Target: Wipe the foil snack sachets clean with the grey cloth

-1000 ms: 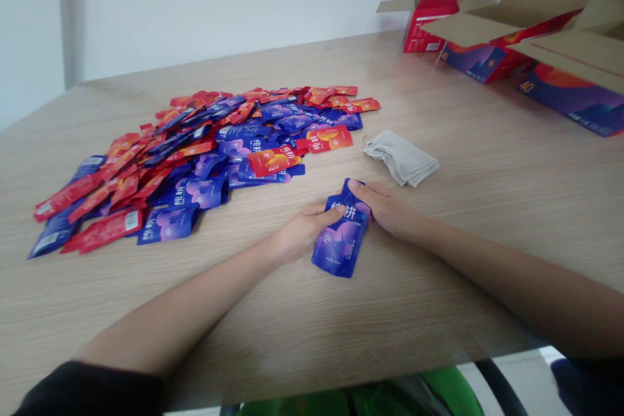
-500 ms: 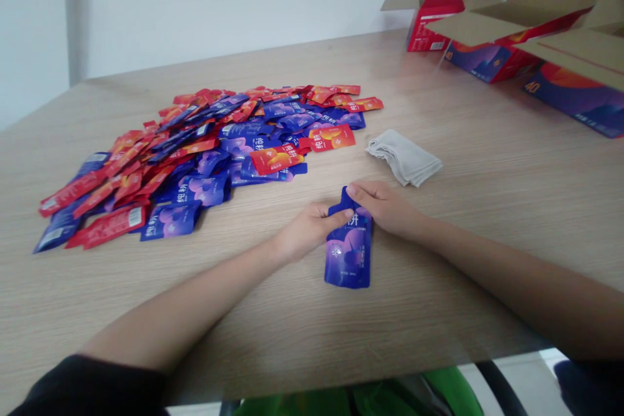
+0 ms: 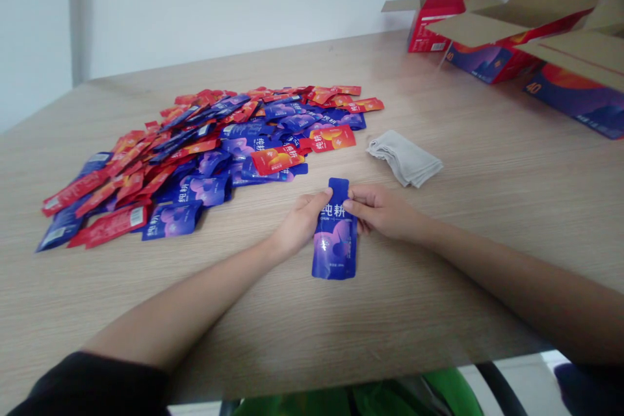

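Between my two hands is a blue drink pouch with purple round shapes and white lettering, its narrow neck pointing away from me. My left hand pinches its left edge near the neck, thumb on the front. On the opposite edge, my right hand grips it with the thumb in front and fingers partly hidden behind. To the left and farther back lies a large heap of red and blue pouches, overlapping each other. A folded grey cloth rests just beyond my right hand.
Open cardboard boxes stand at the back right: a small red box, a blue-and-red box and another blue box with flaps spread. A white wall borders the wooden table. The table's front edge is close to me.
The pouch has shifted slightly left and away from me. My left thumb has moved from across its front to its left edge, and my right hand has slid down from the neck to the side.
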Tool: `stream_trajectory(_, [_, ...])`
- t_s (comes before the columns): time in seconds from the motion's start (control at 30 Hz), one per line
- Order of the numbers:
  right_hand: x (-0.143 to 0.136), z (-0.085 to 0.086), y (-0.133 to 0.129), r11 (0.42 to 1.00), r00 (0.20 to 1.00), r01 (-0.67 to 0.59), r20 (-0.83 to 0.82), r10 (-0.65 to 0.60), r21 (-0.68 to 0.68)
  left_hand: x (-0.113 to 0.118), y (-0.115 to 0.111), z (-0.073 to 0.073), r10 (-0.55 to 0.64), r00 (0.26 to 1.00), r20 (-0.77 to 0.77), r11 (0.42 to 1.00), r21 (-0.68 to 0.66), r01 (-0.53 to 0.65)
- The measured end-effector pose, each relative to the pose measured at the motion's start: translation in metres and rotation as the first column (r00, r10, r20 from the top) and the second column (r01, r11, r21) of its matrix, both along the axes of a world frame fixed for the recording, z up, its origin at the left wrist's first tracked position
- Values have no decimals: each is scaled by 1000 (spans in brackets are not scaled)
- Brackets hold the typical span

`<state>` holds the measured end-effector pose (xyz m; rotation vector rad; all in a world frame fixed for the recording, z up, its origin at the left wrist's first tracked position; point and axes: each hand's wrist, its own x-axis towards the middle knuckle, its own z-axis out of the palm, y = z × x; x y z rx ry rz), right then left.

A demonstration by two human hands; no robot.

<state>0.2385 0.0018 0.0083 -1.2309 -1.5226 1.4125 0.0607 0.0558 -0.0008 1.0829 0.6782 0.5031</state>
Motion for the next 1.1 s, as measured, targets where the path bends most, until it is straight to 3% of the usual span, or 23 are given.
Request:
stream_trajectory(0.2, [16, 12, 5, 994, 962, 68, -257, -88, -84, -2, 21, -2, 57, 996, 65, 994, -100, -51])
stream_trajectory(0.27, [20, 13, 7, 996, 981, 45, -187, -59, -77, -1, 25, 0, 78, 993, 84, 992, -106, -69])
stream_trajectory(0.43, [21, 8, 9, 1000, 974, -31, 223, 29, 4, 1, 24, 2, 86, 992, 93, 995, -59, -80])
stream_trajectory(0.8, [12, 6, 5, 996, 973, 4, 228, -24, 84, 1, 7, -2, -77, 997, -2, 981, 176, 76])
stream_trajectory(1.0, [8, 8, 5, 938, 920, 93, 331, -210, 335, 0, 7, -2, -108, 989, -104, 959, 252, 131])
stream_trajectory(1.1, [8, 7, 5, 930, 918, 150, 302, -257, 336, -1, 6, -3, -122, 984, -129, 953, 262, 152])
